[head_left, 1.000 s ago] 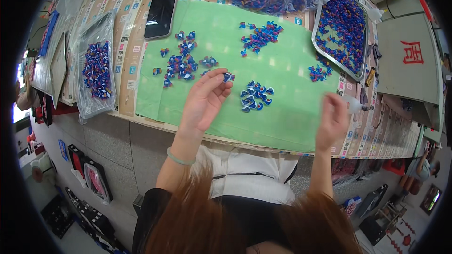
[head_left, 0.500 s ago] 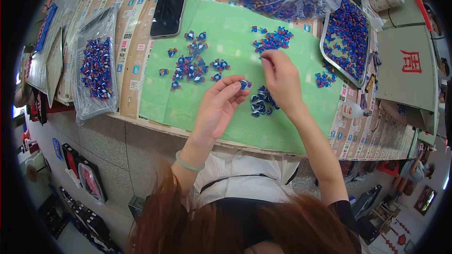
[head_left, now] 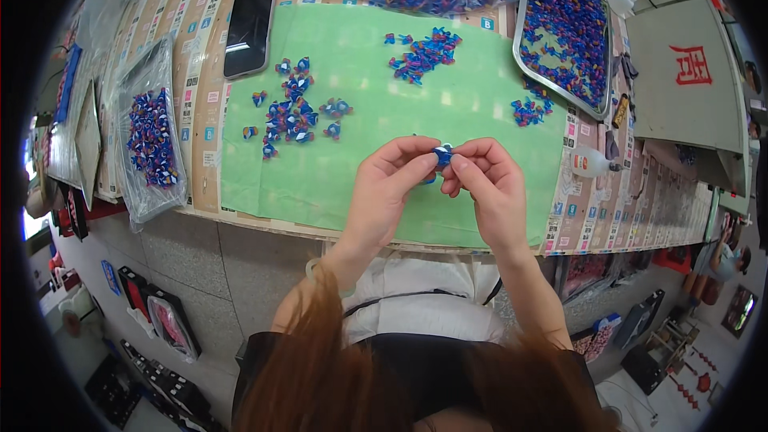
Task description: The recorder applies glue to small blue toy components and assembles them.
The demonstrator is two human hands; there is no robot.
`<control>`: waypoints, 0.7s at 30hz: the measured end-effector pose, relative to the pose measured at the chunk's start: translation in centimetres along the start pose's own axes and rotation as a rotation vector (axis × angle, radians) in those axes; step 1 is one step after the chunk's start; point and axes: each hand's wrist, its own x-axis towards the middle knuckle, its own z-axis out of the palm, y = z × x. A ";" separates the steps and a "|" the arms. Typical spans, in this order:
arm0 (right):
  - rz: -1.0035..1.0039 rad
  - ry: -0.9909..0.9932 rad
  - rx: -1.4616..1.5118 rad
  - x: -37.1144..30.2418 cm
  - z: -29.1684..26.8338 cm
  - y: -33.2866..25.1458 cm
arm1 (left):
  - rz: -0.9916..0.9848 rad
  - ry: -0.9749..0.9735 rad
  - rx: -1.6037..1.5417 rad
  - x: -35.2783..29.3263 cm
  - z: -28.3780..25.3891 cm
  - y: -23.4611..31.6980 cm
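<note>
Toward the front edge of the worktop (head_left: 210, 182), above the green sheet (head_left: 316, 184), in the head view: small blue-and-white piece (head_left: 443, 155), pinched between nearly closed fingertips of left hand (head_left: 386, 186) and right hand (head_left: 498, 192). Probably light, stiff and a little slippery; best held by opposite ends. Toward the right edge: bottle (head_left: 594, 162) with orange-red label (head_left: 581, 162), red handwritten mark (head_left: 690, 66) on grey panel (head_left: 680, 120); worktop print (head_left: 209, 134) unreadably small.

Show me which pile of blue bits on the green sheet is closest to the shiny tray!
The small pile at the right of the green sheet, beside the shiny tray. The left pile and upper pile lie farther away.
</note>
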 end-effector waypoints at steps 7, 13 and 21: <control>-0.191 0.037 -0.244 -0.8 -1.1 0.9 | 0.145 0.006 0.296 -0.6 0.7 -0.4; -0.154 0.046 -0.099 -1.1 -1.1 1.0 | 0.306 -0.026 0.484 -0.9 1.0 -1.0; -0.155 0.086 -0.076 -1.6 -0.5 0.8 | 0.446 0.004 0.608 -0.9 1.1 -1.4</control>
